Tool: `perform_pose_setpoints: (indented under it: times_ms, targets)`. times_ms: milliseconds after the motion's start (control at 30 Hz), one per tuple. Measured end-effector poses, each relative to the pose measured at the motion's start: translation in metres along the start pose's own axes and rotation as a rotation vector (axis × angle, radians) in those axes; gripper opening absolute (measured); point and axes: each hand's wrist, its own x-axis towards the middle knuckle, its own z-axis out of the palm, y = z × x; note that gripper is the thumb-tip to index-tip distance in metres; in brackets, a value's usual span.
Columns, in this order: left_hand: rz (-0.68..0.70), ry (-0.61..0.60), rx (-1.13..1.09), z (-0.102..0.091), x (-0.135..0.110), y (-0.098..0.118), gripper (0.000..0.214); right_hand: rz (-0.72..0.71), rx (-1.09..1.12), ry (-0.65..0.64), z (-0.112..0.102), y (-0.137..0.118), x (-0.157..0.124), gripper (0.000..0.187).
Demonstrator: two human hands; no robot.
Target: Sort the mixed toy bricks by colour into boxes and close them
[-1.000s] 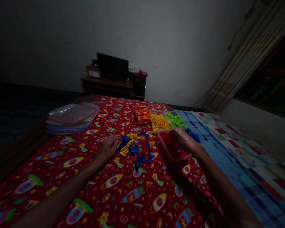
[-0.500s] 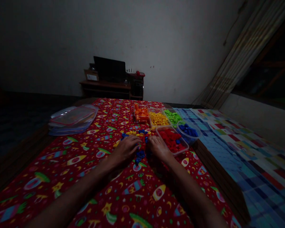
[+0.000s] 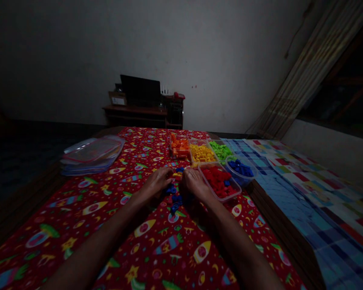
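Observation:
My left hand point(image 3: 156, 183) and my right hand point(image 3: 194, 182) lie side by side, palms down, on a small heap of loose toy bricks point(image 3: 176, 195) on the red patterned cloth point(image 3: 145, 225). Blue bricks show between and below the hands; a few sit at the fingertips. Both sets of fingers curl over the heap, hiding whatever they grip. A clear tub of red bricks point(image 3: 219, 180) stands just right of my right hand.
Behind are tubs of orange bricks point(image 3: 179, 147), yellow bricks point(image 3: 202, 152), green bricks point(image 3: 221, 150) and a round tub of blue bricks point(image 3: 240, 169). Stacked clear lids point(image 3: 92, 153) lie far left. A checked cloth point(image 3: 305, 189) covers the lower surface right. A desk point(image 3: 143, 108) stands by the wall.
My right hand left the red tub and came down left onto the loose bricks. My left hand slid right to meet it. Both hands then crept slightly away from me.

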Motion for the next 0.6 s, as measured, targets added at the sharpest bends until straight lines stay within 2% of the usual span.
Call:
perform_pose_setpoints:
  times_ms: [67,133,233,300,433,600]
  targets:
    - [0.023,-0.056,0.036,0.002,0.004,0.000,0.019,0.039,-0.048,0.004,0.007,-0.005,0.003,0.024]
    - [0.040,-0.086,0.093,0.007,0.007,0.004,0.018,0.021,-0.070,0.018,0.013,-0.006,0.004,0.026]
    - [0.029,-0.085,0.190,0.017,0.008,0.010,0.015,-0.020,-0.053,0.014,0.017,-0.002,0.006,0.027]
    - [0.027,-0.075,0.221,0.020,0.007,0.010,0.015,0.001,-0.038,-0.020,0.016,0.001,0.007,0.025]
    - [-0.018,-0.057,0.227,0.014,0.006,0.003,0.016,0.063,-0.024,-0.044,0.014,-0.002,0.008,0.022]
    - [-0.127,-0.149,0.220,0.001,0.007,-0.012,0.025,0.049,-0.001,-0.022,0.022,-0.012,0.001,0.023]
